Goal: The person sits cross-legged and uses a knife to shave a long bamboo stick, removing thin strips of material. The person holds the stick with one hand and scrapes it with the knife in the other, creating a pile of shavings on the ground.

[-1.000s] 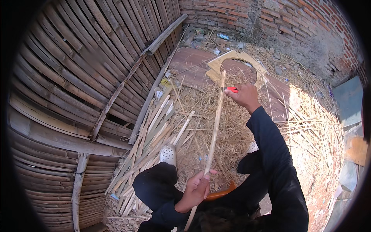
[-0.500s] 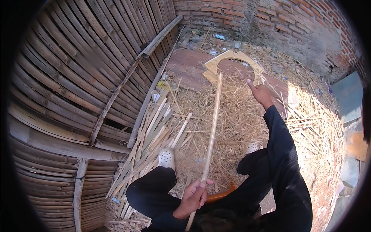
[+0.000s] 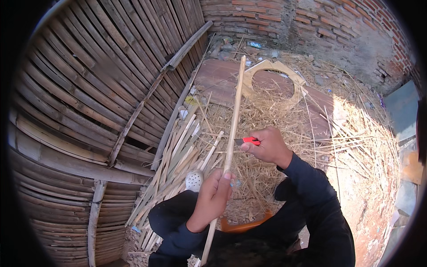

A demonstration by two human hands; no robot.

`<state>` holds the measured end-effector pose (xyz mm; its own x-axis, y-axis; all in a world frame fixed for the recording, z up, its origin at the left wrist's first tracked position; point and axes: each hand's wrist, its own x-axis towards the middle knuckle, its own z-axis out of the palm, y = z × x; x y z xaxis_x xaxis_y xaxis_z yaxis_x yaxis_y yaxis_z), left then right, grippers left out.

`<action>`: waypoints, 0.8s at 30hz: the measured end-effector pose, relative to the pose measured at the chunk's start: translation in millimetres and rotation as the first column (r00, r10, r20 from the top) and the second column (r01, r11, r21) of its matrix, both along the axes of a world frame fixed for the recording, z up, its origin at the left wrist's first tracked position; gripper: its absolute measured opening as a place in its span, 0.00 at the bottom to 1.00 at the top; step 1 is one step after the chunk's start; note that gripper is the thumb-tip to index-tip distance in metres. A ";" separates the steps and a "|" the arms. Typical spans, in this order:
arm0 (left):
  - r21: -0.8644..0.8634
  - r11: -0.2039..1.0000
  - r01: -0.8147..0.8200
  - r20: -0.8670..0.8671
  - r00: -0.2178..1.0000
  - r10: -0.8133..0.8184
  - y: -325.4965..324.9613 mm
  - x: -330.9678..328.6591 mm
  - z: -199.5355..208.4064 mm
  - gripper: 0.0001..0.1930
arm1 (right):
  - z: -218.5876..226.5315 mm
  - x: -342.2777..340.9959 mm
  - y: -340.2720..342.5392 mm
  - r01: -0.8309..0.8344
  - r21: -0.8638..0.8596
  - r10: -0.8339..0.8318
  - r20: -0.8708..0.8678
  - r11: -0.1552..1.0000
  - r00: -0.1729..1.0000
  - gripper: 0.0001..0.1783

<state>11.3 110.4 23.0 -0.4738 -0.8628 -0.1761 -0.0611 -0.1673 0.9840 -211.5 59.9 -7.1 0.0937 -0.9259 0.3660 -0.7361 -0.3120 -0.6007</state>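
Note:
A long pale bamboo strip (image 3: 237, 102) slants upward in front of me, its far end near the wooden board. My left hand (image 3: 212, 196) is closed around its lower part, just above my left knee. In my right hand (image 3: 268, 145) is a red-handled cutter knife (image 3: 250, 141), gripped in a fist with the thumb along it. The knife's short dark blade points left and meets or nearly meets the strip's right edge, a little above my left hand.
Shavings (image 3: 271, 115) cover the ground ahead. Split bamboo strips (image 3: 171, 164) lie piled at left beside a bamboo-slat wall (image 3: 89, 89). A board with a round cutout (image 3: 262, 66) lies farther off, before a brick wall (image 3: 338, 26). Part of an orange plastic thing (image 3: 244, 226) shows between my legs.
My right hand has come back from beside the cutout board to the strip, and the red knife now shows in it. My left hand and the strip have moved up and forward.

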 end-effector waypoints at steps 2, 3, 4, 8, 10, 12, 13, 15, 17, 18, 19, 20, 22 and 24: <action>-0.057 0.998 -0.030 0.043 0.999 0.032 -5.6 -1.9 3.7 0.13 | 1.8 8.8 3.0 -0.067 -0.088 0.065 -0.031 0.994 0.997 0.31; -0.048 0.998 -0.049 0.037 0.998 0.051 -7.0 -1.0 4.3 0.12 | 2.0 13.2 3.4 -0.100 -0.131 0.095 -0.047 0.986 0.994 0.31; -0.033 0.998 -0.058 0.024 0.998 0.059 -7.6 -1.7 3.3 0.12 | 0.1 14.3 4.4 -0.099 -0.101 0.092 -0.072 0.990 0.993 0.31; -0.027 0.995 -0.100 -0.024 0.995 0.099 -3.9 -4.4 -2.8 0.11 | -4.4 16.3 4.1 -0.099 -0.048 0.092 -0.129 0.994 0.987 0.31; -0.098 0.990 -0.100 0.018 0.995 0.102 -2.5 -1.4 -10.2 0.10 | -5.7 17.7 2.9 -0.102 -0.058 0.092 -0.150 0.993 0.984 0.31; -0.188 0.977 -0.096 0.082 0.990 0.113 -2.0 0.5 -16.5 0.10 | -8.6 20.0 1.7 -0.102 -0.069 0.088 -0.183 0.992 0.979 0.32; -0.242 0.966 -0.090 0.127 0.984 0.123 -2.1 1.1 -18.7 0.10 | -8.8 20.8 -0.1 -0.110 -0.081 0.093 -0.191 0.991 0.977 0.32; -0.285 0.955 -0.085 0.167 0.977 0.136 -4.0 3.4 -23.5 0.11 | -8.9 22.3 -3.9 -0.125 -0.105 0.101 -0.207 0.987 0.973 0.33; -0.270 0.958 -0.093 0.154 0.978 0.139 -6.9 4.9 -27.8 0.11 | -13.9 23.5 -9.3 -0.120 -0.104 0.094 -0.231 0.987 0.968 0.33; -0.256 0.962 -0.093 0.158 0.978 0.136 -8.1 5.7 -29.2 0.11 | -16.2 23.7 -11.8 -0.118 -0.103 0.090 -0.244 0.988 0.966 0.33; -0.242 0.966 -0.093 0.165 0.977 0.135 -9.2 7.6 -30.4 0.11 | -17.3 24.1 -14.8 -0.125 -0.113 0.094 -0.246 0.986 0.965 0.33; -0.228 0.969 -0.092 0.171 0.976 0.133 -9.9 8.9 -31.6 0.11 | -17.9 23.7 -18.0 -0.131 -0.123 0.097 -0.248 0.984 0.964 0.33; -0.217 0.971 -0.097 0.196 0.970 0.141 -10.2 11.3 -32.9 0.11 | -18.4 24.4 -23.2 -0.146 -0.132 0.106 -0.270 0.980 0.957 0.34; -0.235 0.966 -0.105 0.211 0.965 0.156 -10.4 13.6 -32.1 0.11 | -18.9 26.6 -26.6 -0.161 -0.132 0.114 -0.307 0.978 0.945 0.34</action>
<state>24.9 100.0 -9.1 -0.3242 -0.9438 -0.0642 -0.2786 0.0304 0.9599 -184.8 33.2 -26.0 0.3421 -0.8312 0.4383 -0.8164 -0.4938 -0.2993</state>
